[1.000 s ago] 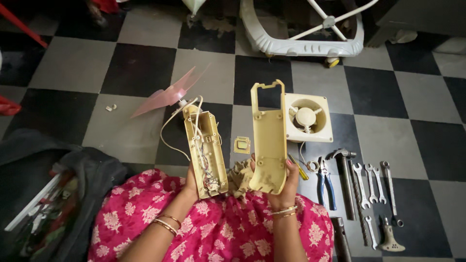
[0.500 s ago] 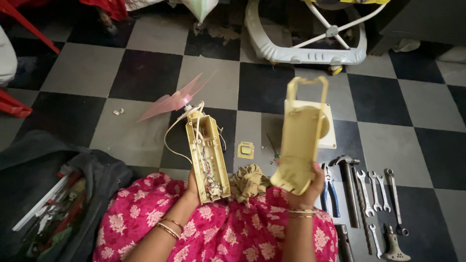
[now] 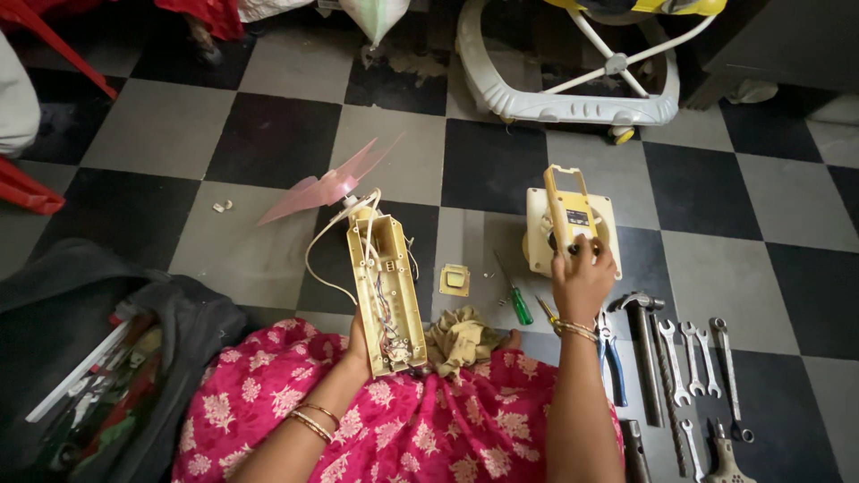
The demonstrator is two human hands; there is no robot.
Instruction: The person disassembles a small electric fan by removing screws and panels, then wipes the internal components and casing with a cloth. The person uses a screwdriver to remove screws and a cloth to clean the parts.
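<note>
Black fabric of a tool bag [image 3: 98, 358] slumps open at the far left, its tools spilling toward the pink floral lap [image 3: 403, 420]. Next comes the left hand [image 3: 356, 344], fingers clasped around the lower end of the open yellow fan body [image 3: 386, 293], which is tipped up so its wiring and circuit board face the person; a pink fan blade [image 3: 327, 186] sticks out from its top, and a white cord [image 3: 322, 259] loops down its side. A small square yellow plate [image 3: 454, 280] and a green-handled screwdriver [image 3: 516, 300] lie on the checked floor [image 3: 161, 134] between the two halves (probably parked within easy reach), with a tan rag [image 3: 461, 338] bunched against the lap. The right hand [image 3: 582, 282] is raised, fingertips pinching the lower edge of the yellow back cover [image 3: 567, 210], held upright above the cream grille housing [image 3: 537, 233] on the floor. Farther right, blue-handled pliers [image 3: 611, 353], a hammer [image 3: 646, 344] and a row of spanners [image 3: 698, 358] lie side by side, sorted for picking. A white baby walker [image 3: 573, 85] stands beyond.
</note>
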